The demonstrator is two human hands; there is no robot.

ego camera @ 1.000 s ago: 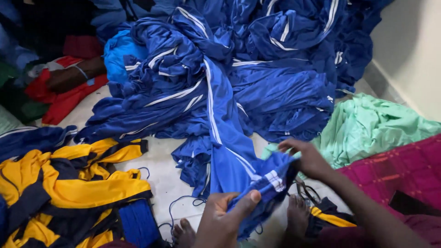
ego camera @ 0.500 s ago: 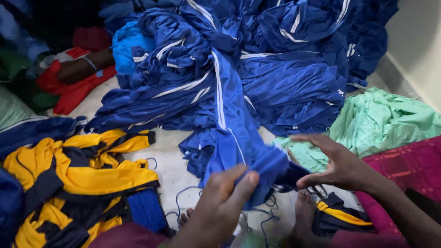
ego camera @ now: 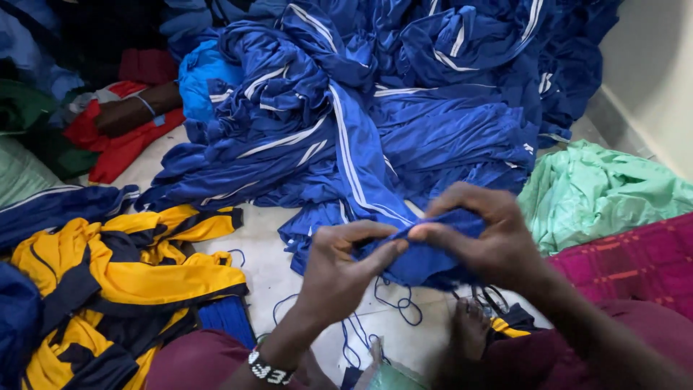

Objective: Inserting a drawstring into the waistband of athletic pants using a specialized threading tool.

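My left hand [ego camera: 339,271] and my right hand [ego camera: 485,235] meet at the lower middle, both pinching the near end of a blue garment with white stripes [ego camera: 361,180]. The fabric edge is bunched between my fingertips. This garment trails back into a large heap of the same blue striped clothes [ego camera: 404,94]. Loose blue threads [ego camera: 390,307] lie on the pale floor just below my hands. A beaded band sits on my left wrist.
Yellow and navy garments [ego camera: 108,282] are piled at the lower left. Mint green cloth [ego camera: 606,191] and a magenta fabric [ego camera: 635,260] lie to the right. Another person's arm [ego camera: 137,112] rests on red cloth at the upper left. A wall runs along the right.
My hands were apart with fingers spread over the blue garment. They have come together and closed on its near edge, lifting it slightly.
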